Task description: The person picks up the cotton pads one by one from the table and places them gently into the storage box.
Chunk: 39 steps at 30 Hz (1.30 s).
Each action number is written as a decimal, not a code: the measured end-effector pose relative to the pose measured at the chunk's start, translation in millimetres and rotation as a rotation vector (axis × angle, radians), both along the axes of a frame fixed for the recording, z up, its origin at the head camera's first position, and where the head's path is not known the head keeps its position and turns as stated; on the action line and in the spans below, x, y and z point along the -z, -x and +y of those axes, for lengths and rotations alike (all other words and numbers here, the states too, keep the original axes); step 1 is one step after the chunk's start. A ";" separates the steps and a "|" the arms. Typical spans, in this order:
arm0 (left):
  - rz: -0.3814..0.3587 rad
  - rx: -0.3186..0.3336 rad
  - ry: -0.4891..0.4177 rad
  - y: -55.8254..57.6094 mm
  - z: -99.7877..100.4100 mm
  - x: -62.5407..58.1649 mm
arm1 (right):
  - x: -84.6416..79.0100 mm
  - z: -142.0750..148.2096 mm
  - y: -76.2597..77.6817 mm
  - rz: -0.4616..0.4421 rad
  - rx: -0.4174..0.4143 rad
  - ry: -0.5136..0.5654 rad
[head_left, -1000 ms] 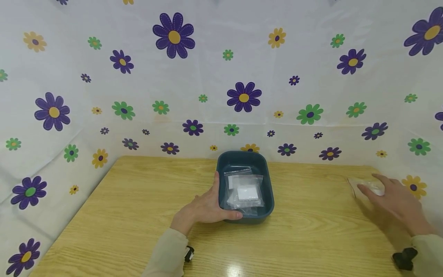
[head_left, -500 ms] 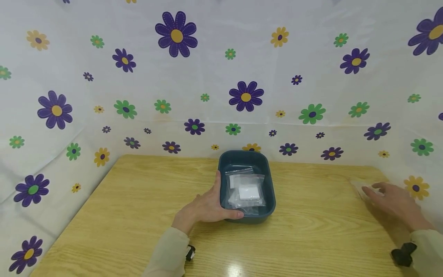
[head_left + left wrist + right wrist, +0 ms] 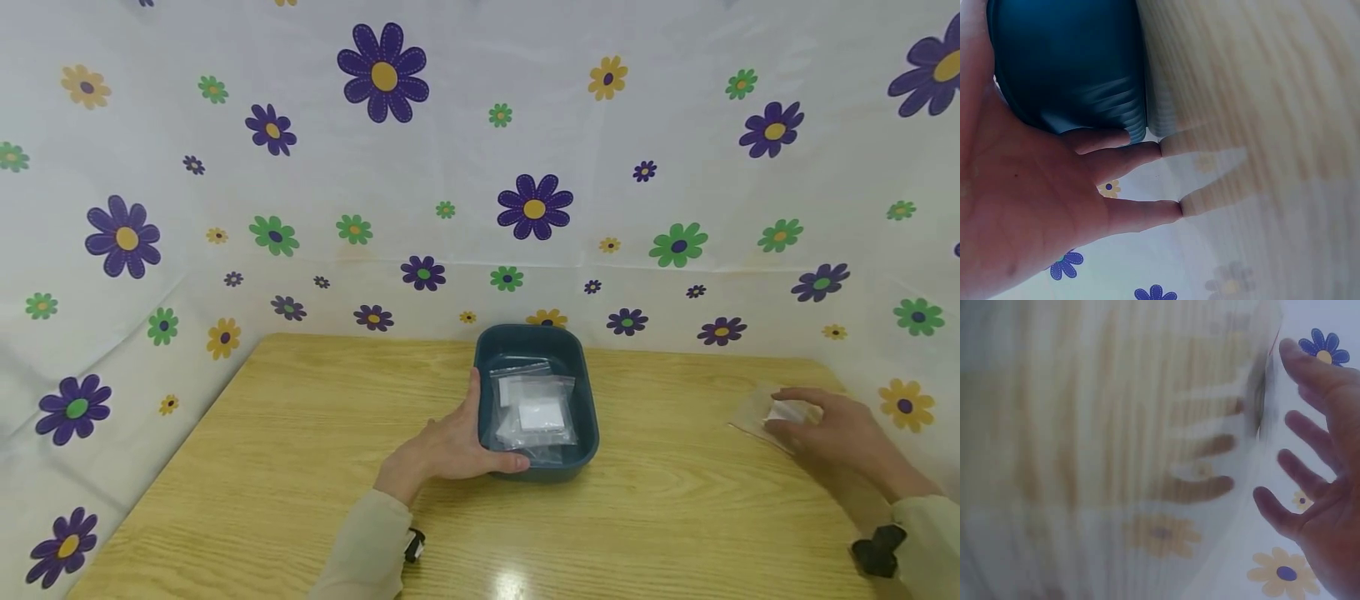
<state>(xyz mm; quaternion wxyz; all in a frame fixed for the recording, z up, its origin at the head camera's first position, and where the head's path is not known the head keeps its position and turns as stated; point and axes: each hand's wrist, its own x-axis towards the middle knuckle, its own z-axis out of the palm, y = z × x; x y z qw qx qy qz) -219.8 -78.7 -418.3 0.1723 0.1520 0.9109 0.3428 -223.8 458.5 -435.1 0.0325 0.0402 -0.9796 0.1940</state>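
My left hand (image 3: 450, 446) grips the near left corner of a dark blue plastic bin (image 3: 590, 417), thumb along the front rim, fingers at the left side. In the left wrist view these fingers (image 3: 1141, 215) stretch beside the bin's wall. Inside lie several clear zip bags (image 3: 558, 392) with white slips. At the table's right side, my right hand (image 3: 847, 433) is over another clear zip bag (image 3: 752, 414) with a white piece in it, thumb and forefinger spread around that piece. The right wrist view shows relaxed, parted fingers (image 3: 1307, 472) and the bag (image 3: 1261, 400) edge-on by the uppermost fingertip.
A light wood-grain table (image 3: 315, 433) lies beneath the hands. White flowered cloth (image 3: 450, 150) rises behind it and on both sides, close to my right hand. The bin stands near the table's back edge.
The zip bag under my right hand has turned and shifted slightly left, and more of it shows past the fingers. My left hand and the bin keep their place.
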 end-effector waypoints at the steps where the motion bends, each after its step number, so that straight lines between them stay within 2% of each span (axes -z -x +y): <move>1: 0.000 0.000 0.002 0.2 0.2 -0.1 | -0.5 0.6 -0.4 -0.017 0.010 -0.008; 7: -0.002 0.001 0.004 0.6 0.8 -0.5 | -1.7 3.8 -2.0 -0.080 -0.002 -0.030; 12: -0.006 -0.007 0.001 0.0 0.5 -0.5 | -1.6 2.2 0.0 -0.052 -0.043 -0.029; 19: -0.002 -0.006 0.006 -0.1 0.2 -0.1 | 1.5 2.8 0.0 0.056 -0.061 -0.044; 25: -0.001 0.000 -0.003 -0.4 0.8 -0.5 | 5.4 -1.7 -2.3 0.210 -0.121 -0.032; 29: 0.000 0.001 -0.012 -0.5 1.2 0.4 | 1.3 -10.7 -3.6 0.277 -0.153 -0.006; 39: 0.007 0.002 -0.014 -0.1 0.5 0.3 | -13.5 -38.4 3.3 0.453 -0.251 -0.032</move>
